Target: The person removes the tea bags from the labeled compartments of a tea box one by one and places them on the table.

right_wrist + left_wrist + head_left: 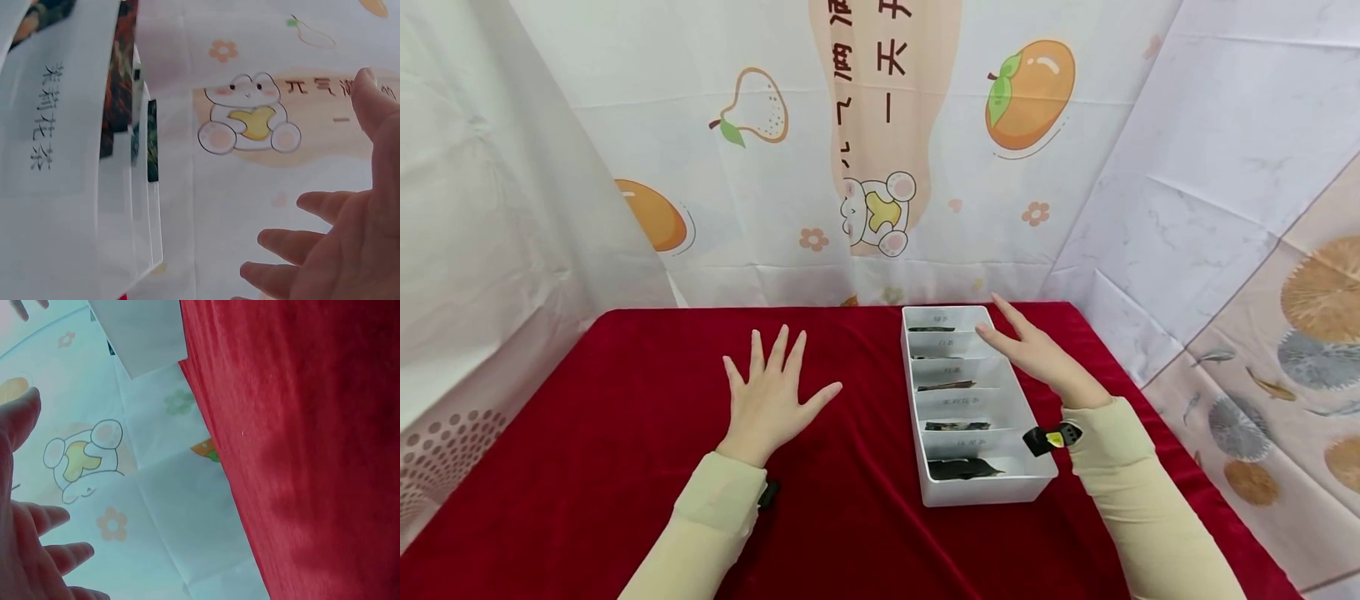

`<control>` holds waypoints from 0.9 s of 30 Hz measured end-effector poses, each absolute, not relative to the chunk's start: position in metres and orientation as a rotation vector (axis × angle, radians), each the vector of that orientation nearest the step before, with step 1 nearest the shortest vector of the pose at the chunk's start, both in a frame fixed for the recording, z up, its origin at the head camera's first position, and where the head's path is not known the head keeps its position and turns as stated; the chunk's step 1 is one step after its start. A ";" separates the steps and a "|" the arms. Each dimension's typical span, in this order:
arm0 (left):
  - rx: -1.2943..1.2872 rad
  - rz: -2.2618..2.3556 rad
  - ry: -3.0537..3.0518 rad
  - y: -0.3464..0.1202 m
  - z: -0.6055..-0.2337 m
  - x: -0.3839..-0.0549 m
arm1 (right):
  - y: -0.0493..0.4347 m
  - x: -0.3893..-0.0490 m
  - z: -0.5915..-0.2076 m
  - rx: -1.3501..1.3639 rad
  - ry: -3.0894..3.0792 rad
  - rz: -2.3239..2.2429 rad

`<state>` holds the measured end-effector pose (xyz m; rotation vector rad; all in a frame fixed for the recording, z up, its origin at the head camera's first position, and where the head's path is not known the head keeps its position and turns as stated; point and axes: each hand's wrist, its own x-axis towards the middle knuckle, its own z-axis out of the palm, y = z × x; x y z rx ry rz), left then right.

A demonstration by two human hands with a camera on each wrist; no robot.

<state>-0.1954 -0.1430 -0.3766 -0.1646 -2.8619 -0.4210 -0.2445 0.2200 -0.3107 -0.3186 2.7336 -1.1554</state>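
My left hand [767, 404] is held over the red cloth with fingers spread and straight, holding nothing. To its right stands a long white divided box [988, 493] with labelled compartments. My right hand [1045, 354] reaches beside and over the box's right rim, its fingers extended and nothing in them. A dark, flat piece [958, 469] lies in the nearest compartment, and thin, dark-patterned pieces [957, 426] stand in those behind. In the right wrist view, a Chinese label [49, 115] shows on a divider beside a reddish-brown printed piece [120, 72].
A red cloth [647, 433] covers the table. White curtains with fruit and bear prints [752, 192] hang behind it, and patterned sheets [1195, 183] close off the right side. Each wrist wears a dark strap, the right one [1052, 438] close to the box's front right corner.
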 end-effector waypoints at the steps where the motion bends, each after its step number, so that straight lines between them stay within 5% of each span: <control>1: -0.169 -0.422 -2.859 -0.142 -0.377 -0.195 | 0.223 -0.245 -0.310 -0.310 2.723 -1.174; 27: -0.361 -0.627 -2.779 -0.107 -0.377 -0.177 | 0.280 -0.242 -0.348 -0.443 2.279 -1.660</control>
